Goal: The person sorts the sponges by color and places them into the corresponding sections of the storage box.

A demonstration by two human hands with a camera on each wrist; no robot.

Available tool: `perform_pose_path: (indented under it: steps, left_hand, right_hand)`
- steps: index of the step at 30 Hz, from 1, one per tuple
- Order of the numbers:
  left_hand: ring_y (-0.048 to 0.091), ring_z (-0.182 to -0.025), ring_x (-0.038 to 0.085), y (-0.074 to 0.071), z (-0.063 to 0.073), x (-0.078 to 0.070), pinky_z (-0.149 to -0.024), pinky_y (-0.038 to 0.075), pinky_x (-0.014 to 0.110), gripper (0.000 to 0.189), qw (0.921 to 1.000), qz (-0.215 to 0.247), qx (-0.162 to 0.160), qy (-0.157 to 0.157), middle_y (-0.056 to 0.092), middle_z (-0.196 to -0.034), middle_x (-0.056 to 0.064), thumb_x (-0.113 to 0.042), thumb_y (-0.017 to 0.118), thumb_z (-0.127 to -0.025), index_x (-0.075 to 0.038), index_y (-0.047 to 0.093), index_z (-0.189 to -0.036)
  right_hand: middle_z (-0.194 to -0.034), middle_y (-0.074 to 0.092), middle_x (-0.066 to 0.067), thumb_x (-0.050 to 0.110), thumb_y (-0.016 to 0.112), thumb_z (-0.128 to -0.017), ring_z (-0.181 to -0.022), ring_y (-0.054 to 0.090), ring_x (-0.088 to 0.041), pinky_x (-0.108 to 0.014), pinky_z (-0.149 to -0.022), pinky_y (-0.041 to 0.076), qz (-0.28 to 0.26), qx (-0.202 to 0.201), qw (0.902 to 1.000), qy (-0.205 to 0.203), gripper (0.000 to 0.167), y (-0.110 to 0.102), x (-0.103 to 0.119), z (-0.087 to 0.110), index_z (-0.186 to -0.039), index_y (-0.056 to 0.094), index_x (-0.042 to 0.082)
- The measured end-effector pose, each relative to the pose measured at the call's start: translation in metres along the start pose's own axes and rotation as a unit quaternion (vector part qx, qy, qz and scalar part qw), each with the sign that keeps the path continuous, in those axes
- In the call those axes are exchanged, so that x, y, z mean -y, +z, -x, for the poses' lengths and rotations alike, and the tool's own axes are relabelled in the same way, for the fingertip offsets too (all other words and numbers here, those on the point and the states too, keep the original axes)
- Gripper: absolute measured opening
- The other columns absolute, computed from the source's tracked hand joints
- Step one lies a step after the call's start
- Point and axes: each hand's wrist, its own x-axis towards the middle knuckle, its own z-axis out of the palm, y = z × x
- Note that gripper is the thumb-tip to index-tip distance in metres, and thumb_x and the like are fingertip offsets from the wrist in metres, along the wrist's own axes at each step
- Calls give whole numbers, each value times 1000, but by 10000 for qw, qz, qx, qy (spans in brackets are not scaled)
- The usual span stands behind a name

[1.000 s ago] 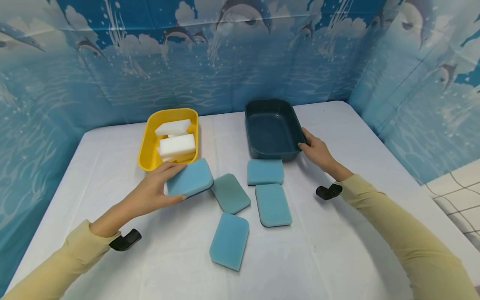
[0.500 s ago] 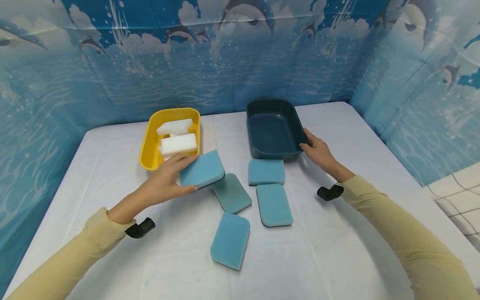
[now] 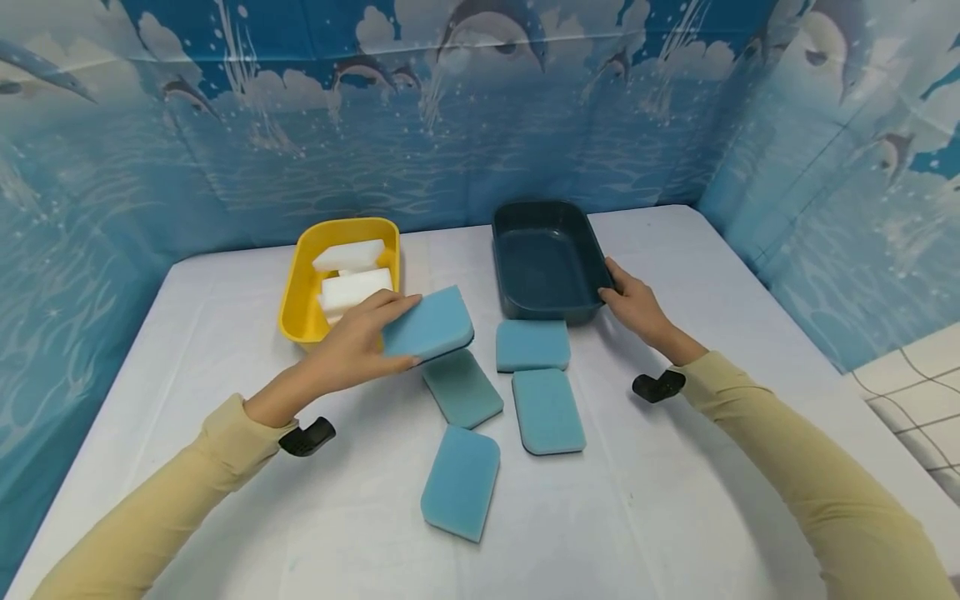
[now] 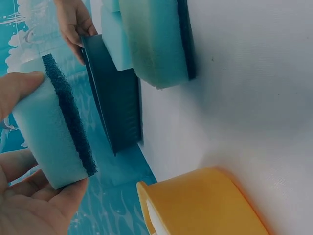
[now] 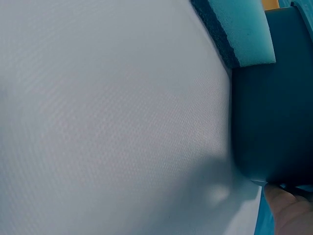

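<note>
"What's that left hand (image 3: 356, 346) got?"

"A blue sponge (image 3: 429, 323), clamped between thumb and fingers, foam face up, dark scrubby layer underneath. It's held above the table (image 3: 562, 533), partly covering the far end of a greener sponge (image 3: 462, 392) lying there."

"And the right hand (image 3: 636, 308)?"

"Thumb and fingers pinch the near right corner of the dark tub (image 3: 551, 254), which sits toward the back."

"Where are the other sponges?"

"The crosswise sponge (image 3: 532, 345) lies just in front of the tub, and the lengthwise sponge (image 3: 548, 412) is right below it, nearer the person. The nearest sponge (image 3: 461, 483) sits by the greener one's near corner."

"The yellow bin (image 3: 295, 308)?"

"Left of the tub, well apart from it, with white blocks (image 3: 354, 289) inside. From here the left hand hides part of its near right corner."
</note>
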Motion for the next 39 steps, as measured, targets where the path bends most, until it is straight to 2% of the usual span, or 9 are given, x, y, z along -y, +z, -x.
perform_pose_path:
  steps: [10, 17, 23, 34, 39]
  left_hand:
    - [50, -111, 24, 1, -8, -3, -95, 48, 41, 76, 9998, 92, 157, -94, 47, -134, 12, -28, 74, -79, -6, 39, -143]
    - [50, -112, 25, 3, -14, -3, -95, 48, 42, 76, 10000, -2, 4, 49, 47, -133, 13, -28, 74, -79, -5, 40, -142]
    - [49, -113, 23, 5, -20, -3, -97, 47, 41, 76, 9999, 66, 83, -97, 46, -135, 10, -30, 74, -79, -8, 39, -143]
    - [49, -113, 25, 9, -30, -9, -96, 48, 41, 74, 9999, 132, 10, -66, 47, -135, 13, -28, 74, -79, -7, 41, -142]
    - [49, -113, 26, 14, -39, -8, -97, 48, 41, 72, 9998, 173, 17, -116, 47, -134, 13, -28, 73, -80, -8, 41, -142]
  right_hand:
    - [-158, 2, -15, 17, 31, -100, -146, 10, -36, -51, -117, 20, 49, -10, 10000, 18, 61, 0, 1, 0, -150, -1, 5]
    - [-159, 3, -14, 18, 31, -100, -146, 10, -35, -51, -117, 19, 78, -16, 10000, 18, 61, 1, 0, 0, -151, -1, 7]
    - [-158, 4, -15, 18, 31, -100, -146, 11, -35, -51, -117, 20, 81, -95, 9999, -29, 60, 2, 0, 0, -151, 0, 6]
    - [-159, 3, -14, 18, 30, -100, -146, 10, -36, -51, -117, 19, 123, -103, 9999, 55, 61, 2, 0, -1, -151, -1, 6]
    - [-159, 4, -14, 19, 30, -100, -146, 10, -36, -51, -117, 18, 110, -136, 9998, 44, 61, 3, -1, -2, -151, -1, 8]
